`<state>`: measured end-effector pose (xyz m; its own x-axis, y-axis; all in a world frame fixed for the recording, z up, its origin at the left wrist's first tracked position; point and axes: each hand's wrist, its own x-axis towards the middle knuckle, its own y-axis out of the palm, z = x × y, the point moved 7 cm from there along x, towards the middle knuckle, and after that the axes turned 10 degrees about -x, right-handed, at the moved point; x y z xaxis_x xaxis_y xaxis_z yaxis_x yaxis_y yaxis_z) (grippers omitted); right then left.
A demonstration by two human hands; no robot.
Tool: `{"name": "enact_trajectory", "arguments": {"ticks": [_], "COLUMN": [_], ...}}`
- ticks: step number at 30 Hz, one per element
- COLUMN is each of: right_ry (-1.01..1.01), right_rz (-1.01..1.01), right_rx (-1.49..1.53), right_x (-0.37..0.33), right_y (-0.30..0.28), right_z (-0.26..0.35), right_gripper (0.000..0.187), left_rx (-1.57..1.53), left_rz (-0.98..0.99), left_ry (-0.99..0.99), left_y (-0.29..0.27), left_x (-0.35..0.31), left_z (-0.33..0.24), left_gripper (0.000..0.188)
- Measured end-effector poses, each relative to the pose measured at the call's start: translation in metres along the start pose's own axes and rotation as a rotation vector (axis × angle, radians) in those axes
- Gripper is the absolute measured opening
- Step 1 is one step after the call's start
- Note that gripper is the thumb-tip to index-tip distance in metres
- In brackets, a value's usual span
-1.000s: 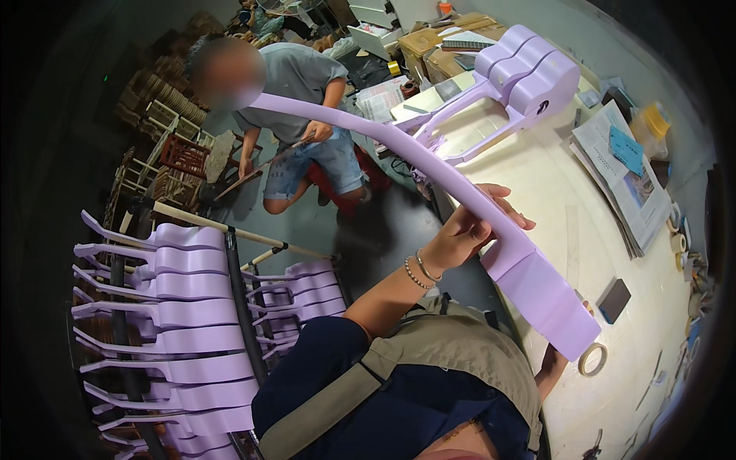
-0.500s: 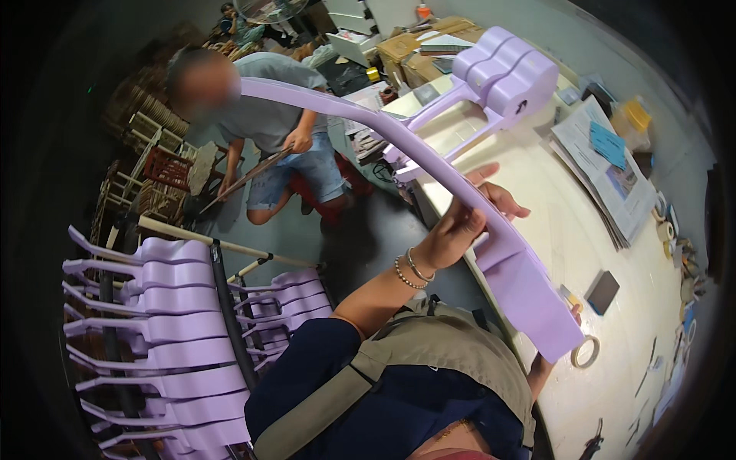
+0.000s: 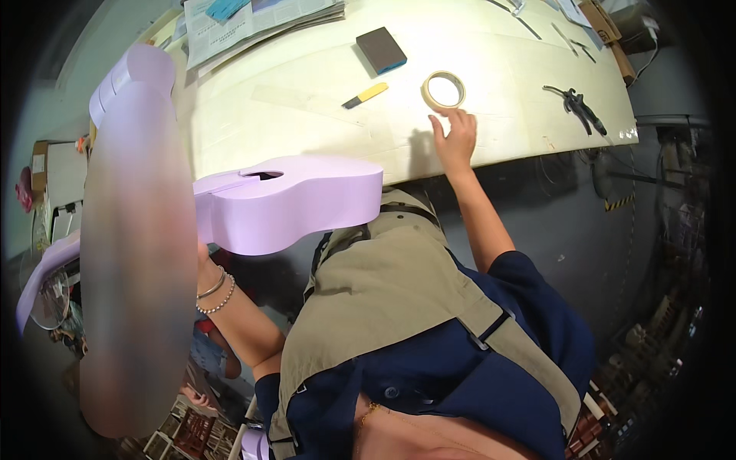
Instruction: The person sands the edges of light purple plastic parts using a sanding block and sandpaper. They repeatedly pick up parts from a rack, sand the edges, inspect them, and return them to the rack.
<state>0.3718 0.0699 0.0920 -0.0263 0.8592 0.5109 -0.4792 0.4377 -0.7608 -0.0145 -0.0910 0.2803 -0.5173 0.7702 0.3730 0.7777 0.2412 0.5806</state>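
Note:
A lilac guitar (image 3: 299, 207) is in my left hand (image 3: 203, 259), held near where the neck meets the body. A blurred patch covers most of that hand, so its fingers are hidden. The guitar's body lies level by the table's near edge. My right hand (image 3: 458, 142) holds nothing; its thumb stands apart from the fingers. The fingertips are at the near rim of a roll of masking tape (image 3: 426, 96) lying on the table. To the left of the roll lie a yellow utility knife (image 3: 366, 95) and a dark sanding block (image 3: 381, 50).
On the pale worktable (image 3: 506, 100), dark pliers (image 3: 576, 109) lie at the right and newspapers (image 3: 264, 34) at the far left. More lilac guitar bodies (image 3: 146, 65) stand at the left end. Behind the left arm, part of another person (image 3: 201, 395) shows.
My view has swung right toward the table. The guitar has tipped from upright to level at my left. My right hand has come away from the guitar body to the tape roll.

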Motion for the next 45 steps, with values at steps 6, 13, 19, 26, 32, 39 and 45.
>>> {"name": "enact_trajectory", "arguments": {"ticks": [6,13,19,26,32,39,45], "right_ry": [-0.210,-0.186,-0.673,-0.793,-0.706,-0.761,-0.675], "right_rz": [-0.059,0.495,0.189,0.057,0.093,-0.040,0.018], "right_rx": [-0.175,0.922,0.818,0.730,0.622,0.636,0.657], "right_x": [0.027,0.086,0.104,0.097,0.096,0.099,0.093], "right_y": [0.042,-0.011,-0.085,-0.110,-0.110,-0.116,-0.109], "right_z": [-0.004,0.180,0.271,0.293,0.293,0.295,0.293], "right_gripper": [0.018,0.015,0.013,0.014,0.022,0.017,0.017], "left_rx": [0.659,0.915,1.050,0.989,0.986,1.064,1.179], "left_rz": [-0.183,-0.017,0.029,0.000,-0.027,-0.013,-0.022], "left_ry": [0.518,0.228,0.314,0.458,0.446,0.442,0.481], "left_y": [0.061,0.071,0.082,0.093,0.094,0.098,0.101], "left_x": [0.017,0.031,0.030,0.023,0.019,0.016,0.009], "left_z": [-0.017,-0.002,-0.001,-0.004,0.000,-0.002,-0.003], "left_gripper": [0.069,0.024,0.033,0.022,0.014,0.012,0.007]}}
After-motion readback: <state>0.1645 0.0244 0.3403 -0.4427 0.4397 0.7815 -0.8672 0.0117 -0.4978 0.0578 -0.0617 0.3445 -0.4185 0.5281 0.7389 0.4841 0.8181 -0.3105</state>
